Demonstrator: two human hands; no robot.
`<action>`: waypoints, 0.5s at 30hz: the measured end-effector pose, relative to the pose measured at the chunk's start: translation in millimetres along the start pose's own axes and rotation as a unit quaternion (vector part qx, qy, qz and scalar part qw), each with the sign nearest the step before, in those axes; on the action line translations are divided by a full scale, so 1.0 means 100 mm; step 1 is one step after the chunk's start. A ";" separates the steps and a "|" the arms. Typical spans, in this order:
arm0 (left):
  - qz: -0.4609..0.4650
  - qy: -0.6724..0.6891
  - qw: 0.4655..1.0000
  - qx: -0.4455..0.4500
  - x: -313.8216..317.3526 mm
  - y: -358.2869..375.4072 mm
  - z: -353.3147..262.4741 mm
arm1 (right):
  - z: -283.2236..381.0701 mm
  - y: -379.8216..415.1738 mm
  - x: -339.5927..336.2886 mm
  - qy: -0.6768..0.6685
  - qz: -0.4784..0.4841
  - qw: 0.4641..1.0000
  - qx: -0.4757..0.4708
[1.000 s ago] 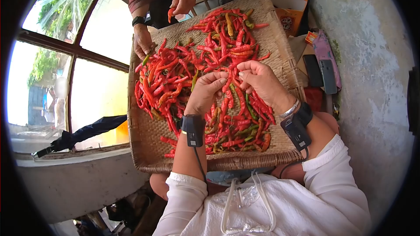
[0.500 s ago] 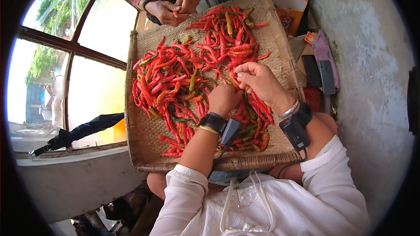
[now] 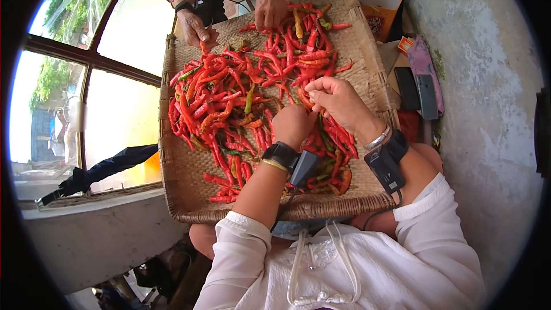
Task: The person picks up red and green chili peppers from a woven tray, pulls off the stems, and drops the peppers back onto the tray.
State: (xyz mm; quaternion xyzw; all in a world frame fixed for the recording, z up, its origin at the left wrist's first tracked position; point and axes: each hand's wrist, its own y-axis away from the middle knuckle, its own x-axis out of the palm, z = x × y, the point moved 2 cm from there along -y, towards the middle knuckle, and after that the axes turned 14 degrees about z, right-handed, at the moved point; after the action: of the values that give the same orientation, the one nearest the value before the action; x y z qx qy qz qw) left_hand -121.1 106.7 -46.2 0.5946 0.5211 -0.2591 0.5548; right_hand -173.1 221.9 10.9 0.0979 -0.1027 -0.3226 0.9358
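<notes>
Many red peppers (image 3: 215, 100), with a few green and orange ones, lie heaped on a woven tray (image 3: 189, 192). My left hand (image 3: 294, 125) is closed over the middle of the heap, its fingertips turned away and hidden, so what it holds cannot be made out. Beside it on the right, my right hand (image 3: 337, 103) has thumb and forefinger brought together in a pinch above red peppers. Anything between those fingertips is too small to make out. The two hands nearly touch.
Across the tray, another person's hands (image 3: 271, 3) reach to the far peppers. A folded dark umbrella (image 3: 109, 166) lies by the window at left. Two phones (image 3: 426, 96) and an orange-edged bag (image 3: 376, 8) are at right, near the wall.
The other person's hands have come apart and lowered to the peppers, one at the left and one at the far edge. My own hands have barely moved.
</notes>
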 end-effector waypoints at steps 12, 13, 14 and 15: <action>0.154 0.652 0.741 0.045 -0.30 0.05 0.45 | -0.16 -0.09 0.00 0.034 -0.008 0.999 -0.018; 0.135 0.704 0.694 0.064 -0.32 0.09 0.41 | -0.22 -0.11 0.04 0.034 -0.006 0.999 -0.017; 0.135 0.705 0.694 0.062 -0.31 0.11 0.42 | -0.29 -0.12 0.11 0.025 0.002 0.999 -0.034; 0.143 0.737 0.655 0.081 -0.31 0.12 0.41 | -0.30 -0.12 0.15 0.016 0.010 0.999 -0.051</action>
State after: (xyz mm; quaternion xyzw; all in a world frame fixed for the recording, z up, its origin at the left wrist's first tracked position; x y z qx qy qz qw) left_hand -108.7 59.8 -24.4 0.7002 0.6444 0.3056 -0.0317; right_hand -160.8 206.6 -19.2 0.0540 -0.0718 -0.3168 0.9442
